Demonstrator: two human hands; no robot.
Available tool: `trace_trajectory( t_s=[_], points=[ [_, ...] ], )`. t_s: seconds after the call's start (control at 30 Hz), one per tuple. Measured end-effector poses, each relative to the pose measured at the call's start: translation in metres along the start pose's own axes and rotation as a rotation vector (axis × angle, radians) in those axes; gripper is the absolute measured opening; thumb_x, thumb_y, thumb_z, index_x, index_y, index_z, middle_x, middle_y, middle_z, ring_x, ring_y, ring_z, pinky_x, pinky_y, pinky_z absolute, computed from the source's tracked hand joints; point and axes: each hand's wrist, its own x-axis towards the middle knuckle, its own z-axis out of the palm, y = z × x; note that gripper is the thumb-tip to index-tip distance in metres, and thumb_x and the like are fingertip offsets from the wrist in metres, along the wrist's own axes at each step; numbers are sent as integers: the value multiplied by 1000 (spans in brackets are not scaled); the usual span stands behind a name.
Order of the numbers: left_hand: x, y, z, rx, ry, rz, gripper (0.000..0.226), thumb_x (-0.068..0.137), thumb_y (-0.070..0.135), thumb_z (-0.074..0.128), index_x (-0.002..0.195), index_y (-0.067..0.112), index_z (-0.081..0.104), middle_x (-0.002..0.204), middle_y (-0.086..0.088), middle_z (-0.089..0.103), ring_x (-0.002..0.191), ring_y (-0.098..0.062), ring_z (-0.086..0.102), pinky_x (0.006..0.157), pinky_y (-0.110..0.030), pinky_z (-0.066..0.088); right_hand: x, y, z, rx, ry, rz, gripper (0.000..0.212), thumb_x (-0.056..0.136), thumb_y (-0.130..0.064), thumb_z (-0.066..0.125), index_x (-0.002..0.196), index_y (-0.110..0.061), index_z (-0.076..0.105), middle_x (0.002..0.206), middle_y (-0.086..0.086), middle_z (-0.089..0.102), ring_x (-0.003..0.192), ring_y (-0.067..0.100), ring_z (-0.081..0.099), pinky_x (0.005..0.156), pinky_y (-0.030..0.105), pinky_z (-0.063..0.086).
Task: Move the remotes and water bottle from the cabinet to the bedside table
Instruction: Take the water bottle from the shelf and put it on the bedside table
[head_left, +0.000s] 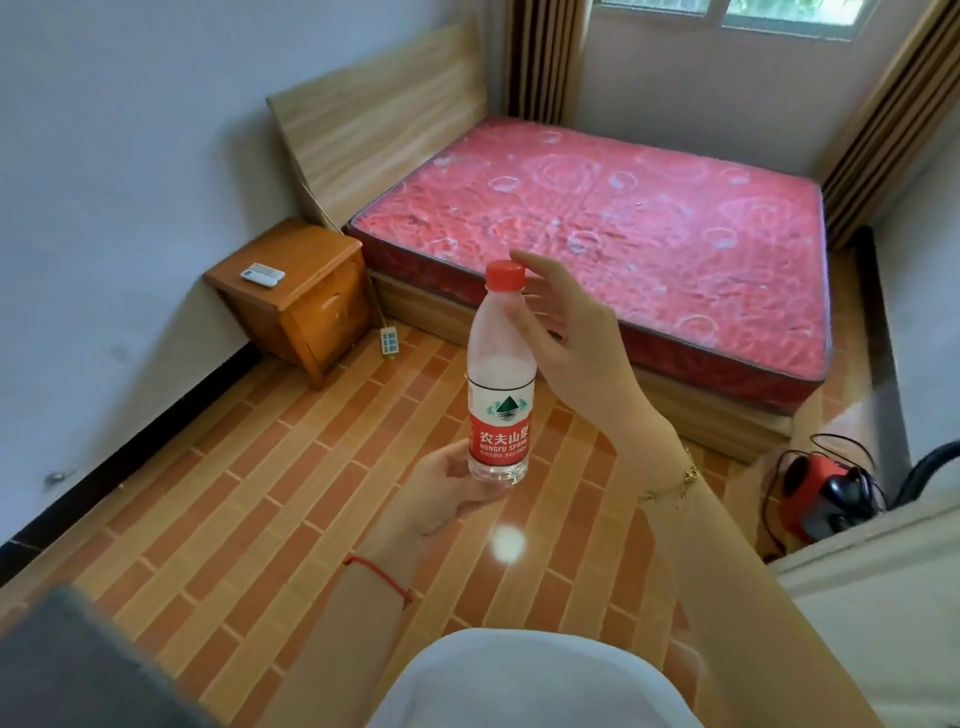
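Observation:
A clear water bottle (500, 379) with a red cap and a red label stands upright in mid-air over the floor. My left hand (447, 491) grips it at the base. My right hand (563, 332) is just behind the bottle's upper half, fingers spread, one fingertip near the cap; whether it touches the bottle I cannot tell. Two white remotes (262, 274) lie side by side on the orange wooden bedside table (311, 306) at the left wall, well beyond the bottle.
A bed with a red mattress (623, 228) and wooden headboard fills the far side. A white power strip (388, 343) lies on the tiled floor beside the bedside table. A red and black device with cables (821, 493) sits at right. A pale surface (883, 597) is at lower right.

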Motion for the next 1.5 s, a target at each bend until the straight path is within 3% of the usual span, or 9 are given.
trace_trajectory(
  t_s=[0.13, 0.27, 0.37, 0.43, 0.67, 0.73, 0.83, 1.03, 1.5],
  points=[
    [31, 18, -10, -105, 89, 18, 47, 76, -16, 69, 108, 19, 68, 115, -13, 73, 113, -33, 66, 104, -47, 48, 48, 21, 17, 47, -84, -45, 39, 97, -19, 56, 135, -14, 49, 117, -14, 64, 108, -5, 61, 91, 16, 51],
    [55, 33, -29, -191, 192, 5, 48, 77, -20, 65, 108, 17, 65, 106, -8, 75, 103, -27, 69, 100, -40, 53, 89, 36, 43, 91, -171, -65, 40, 97, -20, 56, 136, -13, 49, 119, -12, 64, 109, -2, 62, 91, 18, 52],
    [78, 41, -47, -200, 254, -1, 45, 78, -19, 66, 94, 22, 63, 88, 3, 77, 88, -18, 71, 87, -28, 58, 119, 48, 65, 117, -221, -82, 40, 97, -20, 56, 135, -11, 49, 121, -5, 66, 109, 5, 63, 92, 23, 53],
    [95, 46, -62, -220, 290, -4, 45, 77, -20, 66, 96, 21, 63, 90, 1, 77, 85, -15, 72, 79, -21, 59, 140, 57, 81, 129, -247, -87, 40, 97, -20, 55, 135, -11, 48, 122, -3, 66, 111, 5, 63, 93, 25, 53],
    [167, 84, -134, -231, 341, -36, 60, 67, -10, 79, 121, 13, 63, 112, -11, 74, 110, -31, 68, 104, -46, 50, 232, 89, 147, 143, -309, -89, 40, 98, -21, 55, 136, -13, 48, 124, -6, 65, 112, 3, 61, 95, 25, 52],
    [190, 100, -162, -246, 362, -35, 63, 70, -13, 76, 126, 10, 60, 113, -9, 74, 109, -28, 69, 102, -44, 51, 268, 94, 171, 149, -321, -94, 40, 98, -21, 55, 136, -12, 48, 123, -6, 65, 111, 1, 61, 95, 22, 52],
    [214, 133, -199, -255, 387, -12, 48, 74, -15, 72, 107, 19, 65, 98, 1, 78, 101, -22, 72, 93, -34, 56, 317, 97, 204, 150, -329, -112, 41, 98, -20, 55, 137, -12, 47, 123, -6, 65, 112, 1, 61, 94, 21, 52],
    [262, 178, -285, -188, 391, 2, 54, 73, -5, 79, 120, 18, 66, 116, -3, 73, 110, -23, 68, 100, -43, 53, 399, 102, 268, 181, -325, -123, 41, 97, -18, 55, 137, -11, 46, 126, -1, 65, 115, 6, 61, 96, 28, 53],
    [312, 215, -385, -264, 450, -7, 52, 74, -1, 79, 119, 22, 66, 116, -2, 72, 112, -26, 67, 101, -46, 52, 487, 108, 361, 182, -380, -123, 39, 96, -14, 56, 135, -10, 48, 124, -1, 65, 114, 7, 61, 95, 23, 52]
  ],
)
